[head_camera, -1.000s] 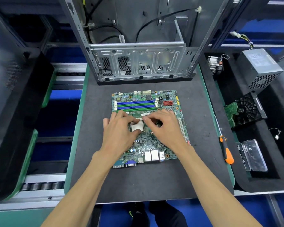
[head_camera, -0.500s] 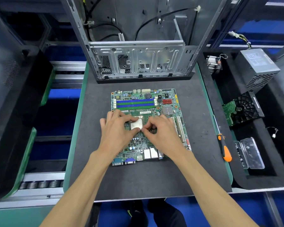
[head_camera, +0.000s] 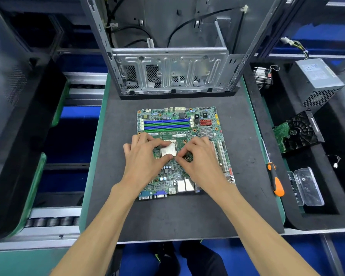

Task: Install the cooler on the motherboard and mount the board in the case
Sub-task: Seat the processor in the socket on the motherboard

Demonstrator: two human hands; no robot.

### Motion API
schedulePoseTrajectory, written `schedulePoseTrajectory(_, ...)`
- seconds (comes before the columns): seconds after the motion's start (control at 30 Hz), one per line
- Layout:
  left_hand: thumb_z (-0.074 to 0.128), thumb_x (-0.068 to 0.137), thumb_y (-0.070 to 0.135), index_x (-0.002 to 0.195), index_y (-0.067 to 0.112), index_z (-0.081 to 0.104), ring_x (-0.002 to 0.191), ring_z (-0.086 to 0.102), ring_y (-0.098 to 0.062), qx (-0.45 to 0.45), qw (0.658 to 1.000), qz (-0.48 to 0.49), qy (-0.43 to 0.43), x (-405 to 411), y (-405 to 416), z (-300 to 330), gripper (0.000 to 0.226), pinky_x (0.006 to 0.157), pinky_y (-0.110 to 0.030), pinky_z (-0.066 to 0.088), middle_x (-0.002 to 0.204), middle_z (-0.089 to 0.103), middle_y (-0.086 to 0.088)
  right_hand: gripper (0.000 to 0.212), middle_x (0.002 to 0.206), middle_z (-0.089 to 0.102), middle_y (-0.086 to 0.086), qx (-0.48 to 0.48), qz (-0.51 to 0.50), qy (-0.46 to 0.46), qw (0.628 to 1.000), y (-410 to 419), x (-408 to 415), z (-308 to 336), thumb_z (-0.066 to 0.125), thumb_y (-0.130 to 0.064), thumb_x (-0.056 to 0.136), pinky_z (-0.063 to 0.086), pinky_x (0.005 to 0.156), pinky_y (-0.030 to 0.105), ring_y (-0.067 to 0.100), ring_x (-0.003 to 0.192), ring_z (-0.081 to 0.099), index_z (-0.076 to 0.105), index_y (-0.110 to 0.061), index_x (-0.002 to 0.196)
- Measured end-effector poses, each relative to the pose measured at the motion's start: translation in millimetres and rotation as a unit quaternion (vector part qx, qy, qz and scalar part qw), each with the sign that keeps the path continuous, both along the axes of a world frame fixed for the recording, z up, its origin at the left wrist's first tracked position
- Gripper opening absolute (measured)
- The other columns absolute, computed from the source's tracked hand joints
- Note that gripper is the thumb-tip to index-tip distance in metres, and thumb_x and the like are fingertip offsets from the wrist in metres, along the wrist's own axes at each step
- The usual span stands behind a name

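Note:
The green motherboard (head_camera: 168,124) lies flat on the black mat (head_camera: 187,216) in front of the open metal case (head_camera: 167,70). At its middle sits the silver CPU (head_camera: 168,150) in its socket. My left hand (head_camera: 145,158) pinches the CPU, forefinger on its far edge and thumb on its near edge. My right hand (head_camera: 200,160) has curled fingers, and its thumb and forefinger pinch at the CPU's near right corner. A finned metal cooler (head_camera: 263,75) with wires lies in the black tray on the right, away from both hands.
An orange-and-black screwdriver (head_camera: 275,180) lies at the mat's right edge. The right tray (head_camera: 327,216) holds a grey power supply (head_camera: 317,80), a black part with a green board (head_camera: 297,133) and a clear plastic box (head_camera: 307,188). Roller conveyor rails (head_camera: 52,222) run on the left.
My right hand has slid from the CPU's far right side to its near right corner and curled tighter. The left hand has stayed on the CPU.

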State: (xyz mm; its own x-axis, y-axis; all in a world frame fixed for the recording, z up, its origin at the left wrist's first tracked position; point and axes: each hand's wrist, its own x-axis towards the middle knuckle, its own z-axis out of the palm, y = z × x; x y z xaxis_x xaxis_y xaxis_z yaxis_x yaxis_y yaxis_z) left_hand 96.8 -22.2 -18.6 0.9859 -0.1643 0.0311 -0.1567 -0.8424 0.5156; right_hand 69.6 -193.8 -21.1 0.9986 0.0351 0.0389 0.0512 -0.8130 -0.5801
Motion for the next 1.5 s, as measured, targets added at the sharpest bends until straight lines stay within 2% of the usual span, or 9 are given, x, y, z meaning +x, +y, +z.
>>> schedulePoseTrajectory(0.23, 0.070, 0.082, 0.051, 0.121, 0.041, 0.059, 0.106, 0.038, -0.009, 0.019, 0.998, -0.031, -0.043, -7.7, 3.9, -8.4, 0.042, 0.083, -0.030, 0.020, 0.105, 0.044, 0.019, 0.007, 0.093, 0.053, -0.011, 0.046, 0.032, -0.007, 0.998, -8.9, -3.4, 3.3, 0.074, -0.026, 0.090, 0.038, 0.097, 0.037, 0.013, 0.100, 0.041, 0.076, -0.019, 0.089)
schedulePoseTrajectory(0.63, 0.070, 0.085, 0.042, 0.119, 0.041, 0.057, 0.107, 0.036, -0.006, -0.002, 0.997, -0.046, -0.062, -8.6, 4.8, -12.7, 0.036, 0.083, -0.027, 0.016, 0.112, 0.046, 0.022, 0.006, 0.092, 0.059, -0.007, 0.050, 0.011, -0.037, 0.998, -4.6, -6.8, -0.4, 0.073, -0.021, 0.091, 0.042, 0.093, 0.042, 0.015, 0.099, 0.044, 0.073, -0.017, 0.086)
schedulePoseTrajectory(0.83, 0.075, 0.082, 0.039, 0.117, 0.037, 0.064, 0.109, 0.039, -0.005, -0.045, 0.997, -0.027, -0.053, -9.5, 6.6, -6.1, 0.037, 0.086, -0.028, 0.020, 0.113, 0.048, 0.017, 0.001, 0.098, 0.056, -0.005, 0.063, -0.041, -0.077, 0.994, -13.1, -8.0, 4.5, 0.073, -0.018, 0.090, 0.040, 0.093, 0.033, 0.015, 0.103, 0.043, 0.073, -0.018, 0.092)
schedulePoseTrajectory(0.93, 0.075, 0.083, 0.031, 0.119, 0.032, 0.061, 0.110, 0.040, -0.010, -0.105, 0.989, 0.062, -0.089, -12.7, 13.4, -2.9, 0.038, 0.089, -0.025, 0.021, 0.116, 0.046, 0.011, 0.021, 0.112, 0.053, 0.000, 0.030, -0.140, -0.102, 0.984, -27.7, -10.9, 4.6, 0.070, -0.020, 0.090, 0.033, 0.097, 0.035, 0.018, 0.110, 0.040, 0.070, -0.023, 0.112)
schedulePoseTrajectory(1.03, 0.070, 0.087, 0.035, 0.135, 0.021, 0.052, 0.113, 0.038, -0.020, -0.082, 0.981, 0.167, -0.049, -11.9, 22.0, -3.4, 0.053, 0.093, -0.025, 0.019, 0.121, 0.043, -0.001, 0.049, 0.130, 0.046, 0.010, -0.012, -0.224, -0.030, 0.974, -44.5, -10.9, 2.0, 0.068, -0.028, 0.093, 0.026, 0.098, 0.037, 0.028, 0.122, 0.035, 0.055, -0.017, 0.139)
schedulePoseTrajectory(1.1, 0.067, 0.090, 0.038, 0.141, 0.016, 0.048, 0.114, 0.037, -0.021, -0.069, 0.983, 0.169, 0.003, -10.9, 22.9, -4.7, 0.059, 0.094, -0.026, 0.019, 0.122, 0.044, -0.004, 0.059, 0.136, 0.043, 0.014, -0.017, -0.237, 0.014, 0.971, -48.8, -11.8, 1.2, 0.065, -0.032, 0.095, 0.027, 0.102, 0.040, 0.030, 0.126, 0.033, 0.045, -0.012, 0.147)
schedulePoseTrajectory(1.2, 0.062, 0.094, 0.027, 0.142, 0.016, 0.049, 0.104, 0.042, -0.017, -0.114, 0.984, 0.136, 0.031, -10.5, 19.4, -5.0, 0.051, 0.096, -0.027, 0.029, 0.111, 0.044, 0.003, 0.052, 0.131, 0.045, 0.013, 0.007, -0.208, 0.016, 0.978, -44.4, -14.3, 0.8, 0.064, -0.023, 0.095, 0.029, 0.102, 0.035, 0.025, 0.120, 0.034, 0.049, -0.013, 0.144)
schedulePoseTrajectory(1.37, 0.059, 0.093, 0.013, 0.140, 0.015, 0.051, 0.093, 0.045, -0.012, -0.162, 0.975, 0.145, 0.044, -6.2, 16.0, -1.8, 0.047, 0.081, -0.016, 0.034, 0.104, 0.040, 0.006, 0.052, 0.121, 0.039, 0.004, 0.037, -0.212, 0.012, 0.976, -41.1, -23.5, 0.5, 0.068, -0.017, 0.091, 0.030, 0.096, 0.025, 0.013, 0.109, 0.029, 0.052, -0.015, 0.140)
schedulePoseTrajectory(1.5, 0.064, 0.088, 0.012, 0.133, 0.016, 0.052, 0.087, 0.047, -0.002, -0.162, 0.973, 0.155, 0.048, -5.6, 15.4, -1.3, 0.047, 0.072, -0.013, 0.038, 0.112, 0.042, 0.003, 0.049, 0.123, 0.045, 0.008, -0.002, -0.211, 0.012, 0.977, -40.8, -18.8, 1.6, 0.068, -0.018, 0.089, 0.029, 0.097, 0.033, 0.024, 0.116, 0.037, 0.055, -0.015, 0.136)
